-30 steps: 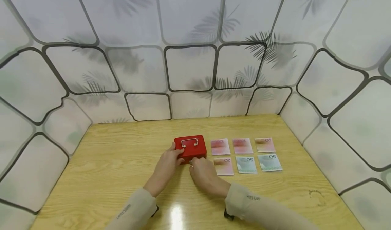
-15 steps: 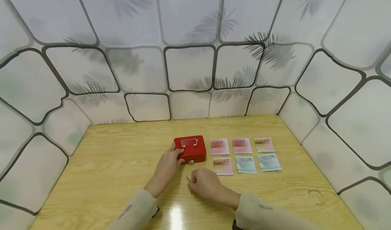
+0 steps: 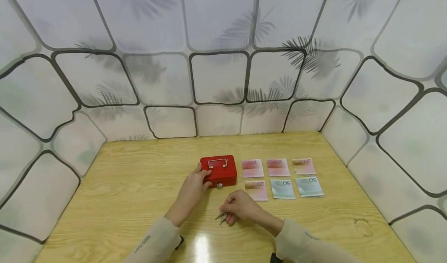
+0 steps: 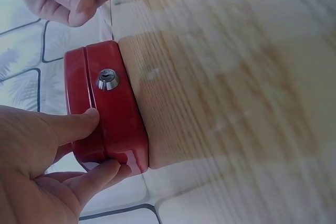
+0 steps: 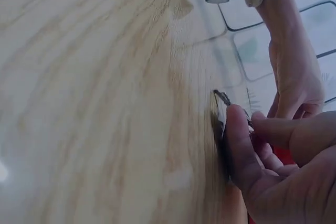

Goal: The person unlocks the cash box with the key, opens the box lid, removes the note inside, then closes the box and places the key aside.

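A red cash box (image 3: 226, 173), its lid down and a wire handle on top, stands on the wooden table. My left hand (image 3: 189, 189) grips its left end, thumb and fingers around the corner in the left wrist view. The silver lock (image 4: 107, 80) on the box's front has no key in it. In front of the box, my right hand (image 3: 241, 206) pinches a small bunch of keys (image 3: 222, 217) between thumb and fingers, low over the table. Part of the keys (image 5: 221, 98) is hidden by the fingers in the right wrist view.
Several folded banknotes (image 3: 283, 188) lie in two rows right of the box, pink ones (image 3: 253, 168) and green ones. The wooden table (image 3: 139, 177) is bounded by patterned fabric walls (image 3: 220, 76) at the back and both sides.
My right hand has drawn the keys away from the lock, back toward me, and turned so that they show. My left hand and the cash box stay in place.
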Motion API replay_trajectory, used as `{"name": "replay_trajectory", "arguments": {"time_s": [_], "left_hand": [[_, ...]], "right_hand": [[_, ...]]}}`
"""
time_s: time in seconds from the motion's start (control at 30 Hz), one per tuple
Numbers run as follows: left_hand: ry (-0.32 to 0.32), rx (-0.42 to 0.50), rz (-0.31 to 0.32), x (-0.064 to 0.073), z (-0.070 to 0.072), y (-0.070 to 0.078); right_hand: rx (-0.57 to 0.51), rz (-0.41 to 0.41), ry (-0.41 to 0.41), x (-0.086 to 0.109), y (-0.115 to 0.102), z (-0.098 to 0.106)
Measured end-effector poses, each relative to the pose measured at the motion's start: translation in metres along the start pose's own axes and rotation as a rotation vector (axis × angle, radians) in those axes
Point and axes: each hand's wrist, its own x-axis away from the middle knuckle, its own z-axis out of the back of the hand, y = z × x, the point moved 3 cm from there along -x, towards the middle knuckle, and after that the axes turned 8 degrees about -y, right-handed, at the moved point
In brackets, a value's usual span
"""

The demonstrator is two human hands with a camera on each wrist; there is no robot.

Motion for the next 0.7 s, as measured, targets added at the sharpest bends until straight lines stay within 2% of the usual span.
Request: {"name": "replay_trajectory", "arguments": {"time_s": [0.1,0.23,0.4,0.5,0.6,0.7], "left_hand": [[0.004,0.008,0.002,0.001,0.001,-0.001],[0.004,0.015,0.009,0.002,0.002,-0.002],[0.004,0.025,0.019,0.001,0.005,-0.005],[-0.025,0.036,0.045,0.002,0.006,-0.007],[-0.072,0.047,0.064,0.005,0.005,-0.01],[-0.104,0.052,0.063,0.009,0.008,-0.015]], "right_hand": [[-0.06,-0.01,0.039,-0.002,0.003,-0.003],[-0.063,-0.011,0.08,-0.003,0.001,-0.009],[0.019,0.028,0.109,-0.003,-0.004,-0.009],[0.059,0.049,0.127,-0.001,-0.003,-0.006],[0.137,0.076,0.179,0.004,-0.002,0.004],[0.244,0.132,0.269,0.011,-0.004,0.021]]}}
